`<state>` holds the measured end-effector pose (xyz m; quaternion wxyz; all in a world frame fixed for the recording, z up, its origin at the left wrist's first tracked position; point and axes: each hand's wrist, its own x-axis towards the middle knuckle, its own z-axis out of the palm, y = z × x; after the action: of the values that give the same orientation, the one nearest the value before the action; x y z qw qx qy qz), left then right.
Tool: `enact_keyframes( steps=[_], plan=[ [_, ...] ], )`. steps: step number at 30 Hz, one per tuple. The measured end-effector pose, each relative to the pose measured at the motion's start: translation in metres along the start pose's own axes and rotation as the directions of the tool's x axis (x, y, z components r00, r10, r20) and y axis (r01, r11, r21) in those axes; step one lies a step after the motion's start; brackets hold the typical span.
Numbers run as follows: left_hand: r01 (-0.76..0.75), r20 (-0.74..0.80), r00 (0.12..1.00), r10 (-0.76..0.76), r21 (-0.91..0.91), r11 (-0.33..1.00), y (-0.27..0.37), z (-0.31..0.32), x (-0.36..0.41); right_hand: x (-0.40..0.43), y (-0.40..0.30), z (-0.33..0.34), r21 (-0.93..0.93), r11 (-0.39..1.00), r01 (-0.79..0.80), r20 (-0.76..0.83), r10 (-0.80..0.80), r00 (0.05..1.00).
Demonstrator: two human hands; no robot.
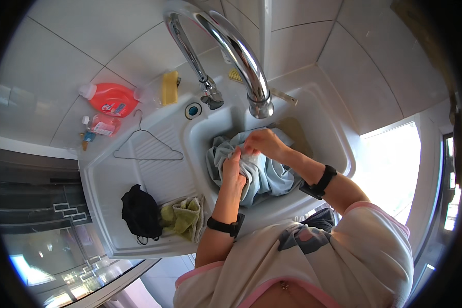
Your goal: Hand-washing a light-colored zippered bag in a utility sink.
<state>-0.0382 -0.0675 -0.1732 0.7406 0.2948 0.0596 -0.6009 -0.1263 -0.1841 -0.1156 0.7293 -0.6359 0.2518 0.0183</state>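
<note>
A pale blue-grey cloth garment (269, 173) lies bunched in the white sink basin (323, 111), with brownish water beside it. On the left side of the bundle, my left hand (234, 169) grips a fold, thumb pointing up. My right hand (263, 143) is above and to the right, its fingers curled down and pinching the same cloth near my left thumb. A whitish, sudsy-looking patch shows between the two hands. The chrome faucet (261, 107) arches over the basin, its spout just beyond my right hand.
On the drainboard lie a wire hanger (148, 158), a black cloth item (140, 213) and a green cloth (184, 219). A red detergent bottle (113, 99), a smaller pink bottle (106, 125) and a yellow sponge-like block (169, 87) line the back. A brush (235, 75) sits behind the faucet.
</note>
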Motion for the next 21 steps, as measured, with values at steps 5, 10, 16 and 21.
enact_keyframes(
  steps=[5, 10, 16, 21],
  plan=[
    [-0.017, -0.321, 0.943, 0.083, 0.202, 0.979, 0.006, 0.013, -0.014, -0.008, 0.044, -0.013, -0.322, 0.947, -0.025, -0.267, -0.065, 0.962],
    [-0.097, -0.035, 0.994, 0.106, 0.204, 0.974, 0.016, -0.062, 0.014, -0.050, 0.011, 0.074, -0.555, 0.806, 0.208, -0.358, -0.457, 0.814],
    [0.009, -0.110, 0.994, 0.026, 0.305, 0.952, -0.017, 0.037, -0.029, -0.015, -0.005, 0.051, -0.620, 0.784, -0.035, -0.633, -0.474, 0.612],
    [0.046, 0.377, 0.921, -0.094, 0.134, 0.990, 0.012, 0.023, -0.031, -0.045, -0.015, 0.099, -0.577, 0.805, 0.138, -0.634, -0.548, 0.545]
  ],
)
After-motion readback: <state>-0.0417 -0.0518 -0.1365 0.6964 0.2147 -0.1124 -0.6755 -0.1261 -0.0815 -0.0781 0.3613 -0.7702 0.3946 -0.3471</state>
